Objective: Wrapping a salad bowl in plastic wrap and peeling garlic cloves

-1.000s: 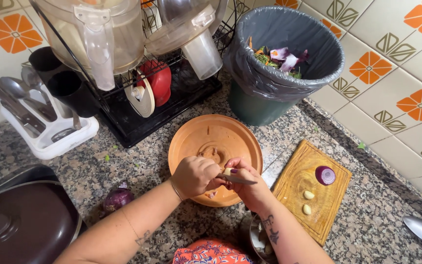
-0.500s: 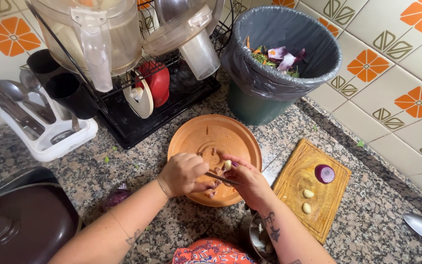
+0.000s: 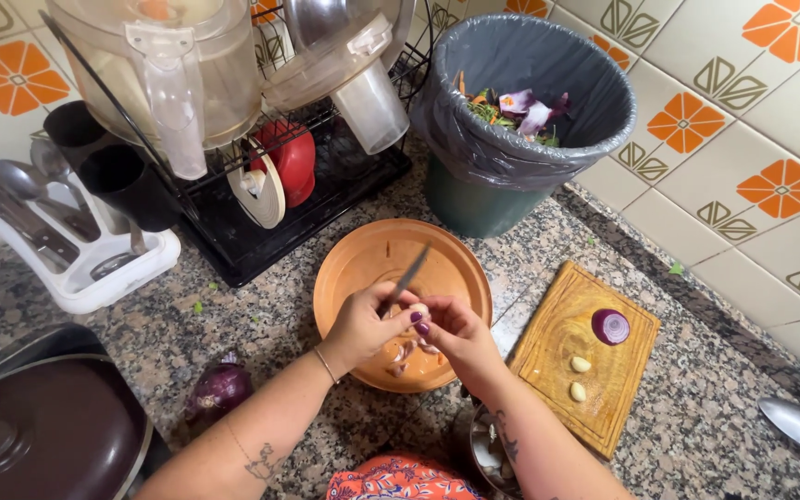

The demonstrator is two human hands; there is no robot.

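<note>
While we look down at the counter, we see both of our hands meet over the orange plate (image 3: 354, 264). Our left hand (image 3: 363, 324) is closed around the handle of a small knife (image 3: 406, 276). The blade is long and thin, and it points up and away from us, toward the bin (image 3: 474, 199). Our right hand (image 3: 451, 331) pinches a small pale garlic clove (image 3: 418, 310) in its fingertips. The clove sits right between the two hands, touching both, just at the near end of the blade. Both hands are about as close to it as each other. Some peeled skins (image 3: 405, 352) lie on the plate under our hands. To the right, a wooden board (image 3: 548, 356) holds half a purple onion (image 3: 610, 326) and two more peeled cloves (image 3: 580, 377). A whole purple onion (image 3: 219, 389) lies to the left. Half a second ago the knife lay low and flat between our hands. Now its blade tips up and shows clearly over the plate, and our hands are closer together.
</note>
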